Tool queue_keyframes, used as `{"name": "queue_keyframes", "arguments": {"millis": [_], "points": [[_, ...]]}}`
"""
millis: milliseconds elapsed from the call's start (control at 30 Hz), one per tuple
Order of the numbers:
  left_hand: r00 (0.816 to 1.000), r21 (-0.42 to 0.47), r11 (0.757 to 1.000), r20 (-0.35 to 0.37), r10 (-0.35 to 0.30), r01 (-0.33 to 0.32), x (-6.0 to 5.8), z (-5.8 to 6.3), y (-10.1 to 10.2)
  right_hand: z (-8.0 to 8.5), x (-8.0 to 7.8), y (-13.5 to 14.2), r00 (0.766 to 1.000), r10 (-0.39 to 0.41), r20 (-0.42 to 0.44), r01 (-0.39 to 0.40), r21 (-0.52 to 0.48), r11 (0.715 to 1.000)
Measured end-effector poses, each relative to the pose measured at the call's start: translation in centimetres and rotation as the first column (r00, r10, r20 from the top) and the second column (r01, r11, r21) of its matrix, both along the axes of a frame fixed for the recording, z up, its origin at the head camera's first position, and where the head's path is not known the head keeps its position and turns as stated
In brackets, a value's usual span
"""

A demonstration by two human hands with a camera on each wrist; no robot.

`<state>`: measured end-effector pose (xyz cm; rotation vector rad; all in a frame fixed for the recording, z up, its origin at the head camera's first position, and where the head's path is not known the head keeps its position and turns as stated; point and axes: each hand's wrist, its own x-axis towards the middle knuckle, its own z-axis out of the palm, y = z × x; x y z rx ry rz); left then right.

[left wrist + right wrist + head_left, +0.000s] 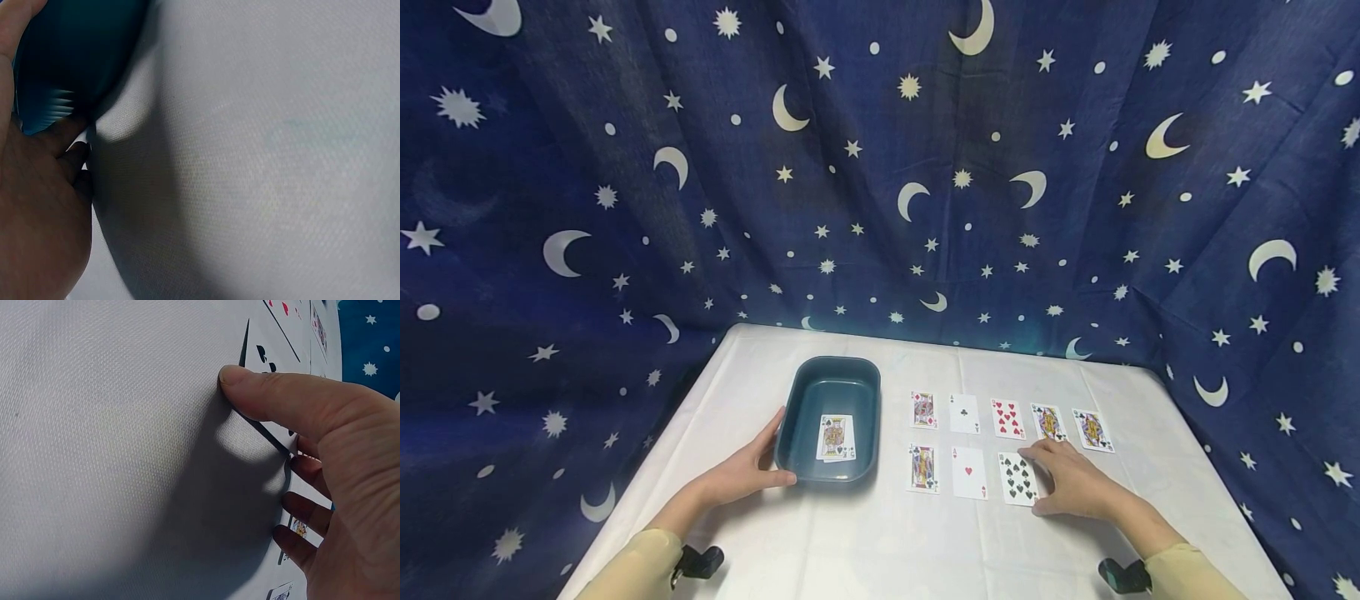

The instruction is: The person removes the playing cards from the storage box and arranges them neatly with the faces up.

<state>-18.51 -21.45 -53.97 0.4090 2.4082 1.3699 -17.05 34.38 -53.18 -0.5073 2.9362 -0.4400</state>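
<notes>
My left hand [741, 477] holds the near left corner of a dark teal plastic tub [844, 395], thumb at its front and fingers along its left side. Inside the tub, a face card [833, 435] overlaps another card. On the right, my right hand [1078, 485] pinches a spade number playing card [1017, 481] by its right side, between thumb and fingers. In the right wrist view the edge of this spade card [270, 340] tilts up off the cloth under my thumb. The fingers partly cover a face card [1047, 420] behind it.
An ace of hearts [968, 473] and a club face card [922, 468] lie left of the spade card. Behind are a diamond face card [923, 409], an ace of clubs [964, 414], a heart number card [1007, 418] and another face card [1093, 431]. A starry curtain [880, 167] surrounds the white-clothed table [887, 546].
</notes>
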Motion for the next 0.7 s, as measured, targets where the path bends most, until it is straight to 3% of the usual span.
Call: {"name": "queue_keyframes", "arguments": {"millis": [700], "points": [[1.000,-0.001,1.000,-0.014,-0.003,0.003,0.03,-0.04,-0.05,0.10,0.01,-0.17,0.998,-0.038,0.040,0.037,0.028,0.999]]}}
